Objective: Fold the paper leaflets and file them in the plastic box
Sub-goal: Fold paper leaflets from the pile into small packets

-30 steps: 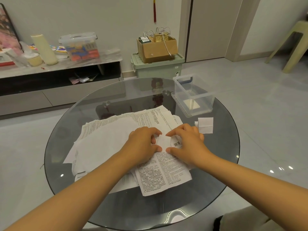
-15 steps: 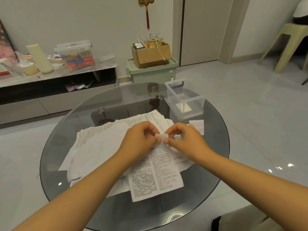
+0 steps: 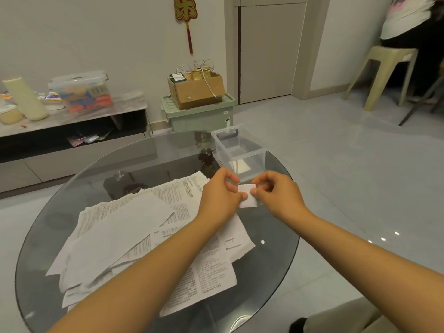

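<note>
My left hand [image 3: 222,192] and my right hand [image 3: 274,192] pinch a small folded white leaflet [image 3: 247,189] between them, just above the round glass table [image 3: 276,236]. Right under it shows more white paper [image 3: 248,202]; I cannot tell whether that is a second folded piece lying on the glass. The clear plastic box [image 3: 240,146] stands open just beyond my hands, with a folded leaflet [image 3: 241,166] on its bottom. A loose pile of unfolded printed leaflets [image 3: 134,227] covers the table's left and middle, under my left forearm.
Behind the table stand a green storage bin [image 3: 199,116] with a cardboard box [image 3: 197,90] on top, and a low bench [image 3: 72,121] with containers at the left. A person sits on a plastic stool [image 3: 384,75] at the far right.
My hands have lifted the small folded leaflet off the pile and carried it right and forward, close to the plastic box. The view has tilted up.
</note>
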